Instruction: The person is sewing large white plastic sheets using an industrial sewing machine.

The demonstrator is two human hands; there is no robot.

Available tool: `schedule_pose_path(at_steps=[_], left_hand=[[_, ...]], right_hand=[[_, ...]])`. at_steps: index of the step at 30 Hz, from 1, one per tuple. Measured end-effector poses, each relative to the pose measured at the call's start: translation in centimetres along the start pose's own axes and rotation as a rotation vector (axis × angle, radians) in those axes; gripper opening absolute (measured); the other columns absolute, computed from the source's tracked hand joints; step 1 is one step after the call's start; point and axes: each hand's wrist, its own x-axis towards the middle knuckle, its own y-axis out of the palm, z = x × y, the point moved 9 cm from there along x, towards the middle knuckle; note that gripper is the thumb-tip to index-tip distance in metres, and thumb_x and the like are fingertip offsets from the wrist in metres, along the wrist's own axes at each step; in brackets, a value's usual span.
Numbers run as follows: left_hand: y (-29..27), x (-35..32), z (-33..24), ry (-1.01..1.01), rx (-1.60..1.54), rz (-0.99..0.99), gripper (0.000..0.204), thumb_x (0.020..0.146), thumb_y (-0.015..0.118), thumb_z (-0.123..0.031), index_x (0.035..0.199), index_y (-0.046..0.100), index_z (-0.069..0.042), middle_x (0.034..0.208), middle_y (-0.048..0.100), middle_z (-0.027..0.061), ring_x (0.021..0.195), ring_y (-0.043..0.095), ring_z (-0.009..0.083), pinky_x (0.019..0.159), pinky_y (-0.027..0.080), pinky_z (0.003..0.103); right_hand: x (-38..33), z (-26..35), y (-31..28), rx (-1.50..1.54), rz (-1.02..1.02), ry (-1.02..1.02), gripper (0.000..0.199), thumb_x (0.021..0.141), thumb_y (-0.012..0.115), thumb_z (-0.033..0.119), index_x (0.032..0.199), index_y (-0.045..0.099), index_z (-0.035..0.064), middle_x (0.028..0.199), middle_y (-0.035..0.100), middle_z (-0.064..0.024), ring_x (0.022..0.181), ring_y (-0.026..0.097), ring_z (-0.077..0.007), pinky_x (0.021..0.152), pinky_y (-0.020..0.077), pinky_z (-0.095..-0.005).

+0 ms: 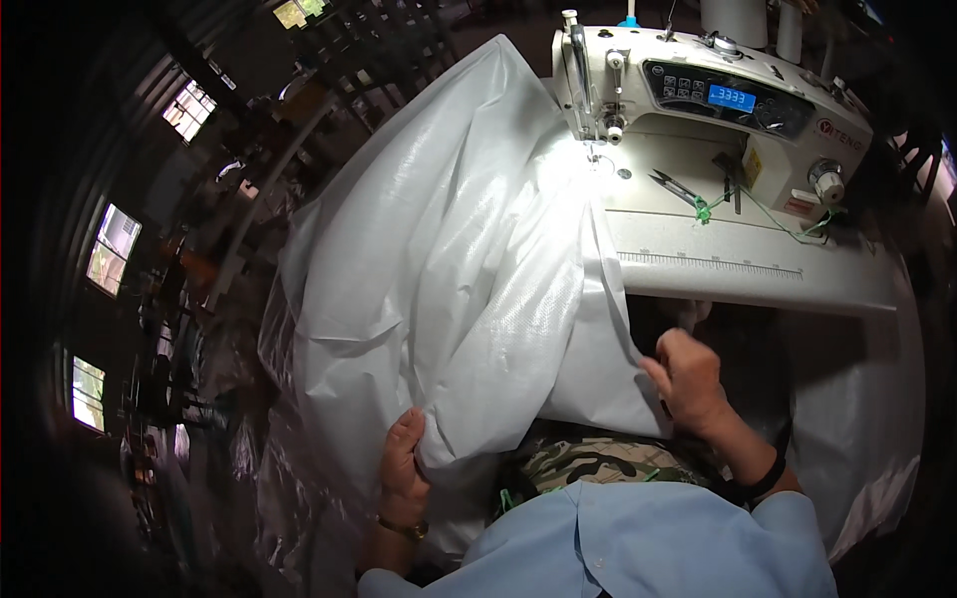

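Note:
A large white woven plastic sheet [449,259] hangs in folds from the sewing machine [598,85] down toward my lap. Its upper right part lies under the lit needle area. My left hand [404,466] is closed on a fold at the sheet's lower left, thumb on top. At the lower right, my right hand [690,387] has its fingers curled and pinches the sheet's edge. Part of that grip is hidden behind the knuckles.
On the machine bed lie thread snips [675,186] with green thread [703,209] and a dark, narrow tool [736,184]. A printed ruler scale [708,264] runs along the bed's front. More white sheeting [857,399] hangs at the right. Clear plastic [289,478] lies at the lower left.

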Motion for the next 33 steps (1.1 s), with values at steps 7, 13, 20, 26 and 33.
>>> schedule_pose_path(at_steps=[7, 13, 20, 26, 33], left_hand=[[0.2, -0.5, -0.8, 0.005, 0.105, -0.071, 0.018, 0.103, 0.050, -0.012, 0.108, 0.061, 0.000, 0.105, 0.069, 0.0113, 0.094, 0.067, 0.0173, 0.089, 0.054, 0.031], [4.0, -0.9, -4.1, 0.144, 0.147, 0.012, 0.013, 0.102, 0.052, -0.013, 0.099, 0.059, -0.002, 0.093, 0.066, 0.0054, 0.086, 0.064, 0.0115, 0.080, 0.052, 0.027], [0.6, 0.6, -6.2, 0.266, 0.581, -0.023, 0.016, 0.099, 0.056, -0.010, 0.086, 0.060, -0.003, 0.078, 0.061, -0.0018, 0.073, 0.055, 0.0059, 0.068, 0.044, 0.022], [3.9, 0.7, -6.7, 0.619, 1.939, -0.003, 0.013, 0.082, 0.069, -0.006, 0.093, 0.066, 0.000, 0.080, 0.063, 0.0120, 0.070, 0.061, 0.0261, 0.069, 0.050, 0.037], [20.6, -1.3, -2.7, 0.750, 1.735, 0.516, 0.031, 0.079, 0.077, -0.013, 0.104, 0.066, 0.003, 0.092, 0.067, 0.0170, 0.079, 0.066, 0.0340, 0.066, 0.052, 0.037]], right_hand=[[4.4, 4.8, 4.1, 0.954, 0.125, 0.209, 0.021, 0.097, 0.062, 0.021, 0.104, 0.062, 0.0006, 0.085, 0.066, -0.0046, 0.076, 0.060, -0.0127, 0.071, 0.0493, -0.0281], [5.5, 5.5, 10.9, 1.615, 0.356, 0.352, 0.025, 0.100, 0.059, 0.029, 0.109, 0.065, 0.0067, 0.095, 0.065, 0.0008, 0.090, 0.058, -0.0069, 0.084, 0.0445, -0.0214], [-0.3, 7.7, 12.0, 1.683, 0.642, 0.304, 0.032, 0.098, 0.059, 0.018, 0.123, 0.061, -0.0015, 0.121, 0.065, -0.0075, 0.115, 0.058, -0.0160, 0.104, 0.0411, -0.0313], [-1.7, 10.9, 11.0, 1.404, 0.816, 0.088, 0.031, 0.102, 0.055, 0.020, 0.121, 0.062, -0.0027, 0.111, 0.066, -0.0027, 0.103, 0.057, -0.0085, 0.090, 0.0465, -0.0265], [-2.9, 14.2, 10.7, 0.906, 0.630, -0.357, 0.025, 0.100, 0.054, 0.023, 0.100, 0.060, -0.0008, 0.096, 0.060, -0.0148, 0.087, 0.060, -0.0316, 0.081, 0.0483, -0.0396]])
